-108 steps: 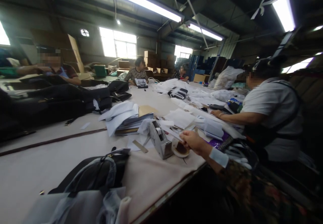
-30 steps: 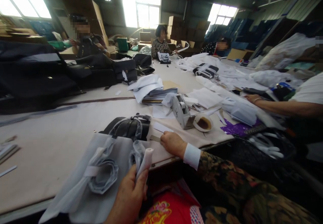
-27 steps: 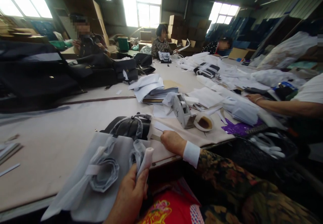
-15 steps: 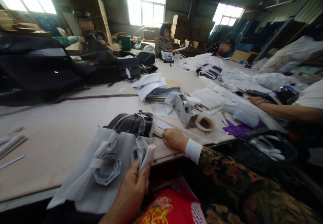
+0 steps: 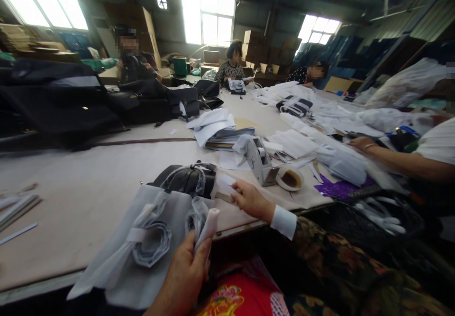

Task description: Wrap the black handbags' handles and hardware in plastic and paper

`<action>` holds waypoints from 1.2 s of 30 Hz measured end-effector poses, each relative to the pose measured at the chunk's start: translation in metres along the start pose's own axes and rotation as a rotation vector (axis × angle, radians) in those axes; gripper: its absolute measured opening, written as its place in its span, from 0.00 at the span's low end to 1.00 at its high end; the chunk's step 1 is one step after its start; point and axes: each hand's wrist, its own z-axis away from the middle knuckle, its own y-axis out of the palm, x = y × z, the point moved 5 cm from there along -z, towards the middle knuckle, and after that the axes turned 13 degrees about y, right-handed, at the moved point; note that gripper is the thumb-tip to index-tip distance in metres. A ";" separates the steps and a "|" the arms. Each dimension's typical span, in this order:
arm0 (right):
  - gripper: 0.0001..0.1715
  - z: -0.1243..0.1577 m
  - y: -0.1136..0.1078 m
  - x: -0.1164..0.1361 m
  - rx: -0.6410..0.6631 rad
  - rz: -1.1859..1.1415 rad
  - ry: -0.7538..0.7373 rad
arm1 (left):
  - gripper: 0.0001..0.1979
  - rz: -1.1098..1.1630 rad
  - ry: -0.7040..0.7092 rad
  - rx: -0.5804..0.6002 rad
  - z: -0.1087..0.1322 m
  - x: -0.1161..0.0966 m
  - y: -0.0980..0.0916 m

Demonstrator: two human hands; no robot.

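- The left hand is curled closed, thumb against fingers, around a white, tube-shaped roll of soft sheeting whose end sticks up past the thumb.
- The right hand has its thumb and fingertips pressed together on the near edge of a small white paper slip; whether that pinch also takes in the flat greyish-beige strip just under the slip, I cannot tell.
- Beyond the left hand, and left of the right hand's pinch, lies a black leather-like bag, its handle wrapped in clear plastic.
- Left of the left hand spreads a translucent white sheet, hanging over the near edge of the pale-covered table.
- On that sheet, near the left hand, sits a coiled, plastic-wrapped grey strap with 1 white band.
- Just beyond the right hand stand a grey metal tape dispenser and, beside it, a white ring-shaped tape roll with a brown core.
- Farther beyond both grips rests a pile of white papers.
- Well right of the right hand, a co-worker's bare forearm reaches in; 3 other co-workers are across the table.
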 end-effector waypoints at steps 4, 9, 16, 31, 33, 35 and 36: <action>0.04 0.009 0.015 0.002 0.053 -0.023 -0.034 | 0.25 0.030 0.002 0.024 -0.003 0.004 -0.003; 0.13 -0.004 -0.017 -0.014 -0.105 -0.087 0.080 | 0.25 0.297 -0.063 0.041 -0.004 -0.011 -0.013; 0.22 0.056 -0.025 0.019 0.138 -0.892 -0.194 | 0.19 0.603 -0.160 0.033 0.003 -0.030 -0.026; 0.07 0.082 0.016 0.057 0.562 -1.197 0.336 | 0.18 0.656 -0.178 -0.097 0.019 -0.014 -0.028; 0.05 0.079 0.016 0.060 0.534 -1.184 0.328 | 0.19 0.630 -0.166 -0.109 0.021 -0.014 -0.026; 0.04 0.077 0.017 0.063 0.517 -1.223 0.331 | 0.20 0.607 -0.155 -0.110 0.022 -0.013 -0.024; 0.04 0.076 0.018 0.064 0.519 -1.251 0.340 | 0.20 0.593 -0.145 -0.112 0.022 -0.014 -0.023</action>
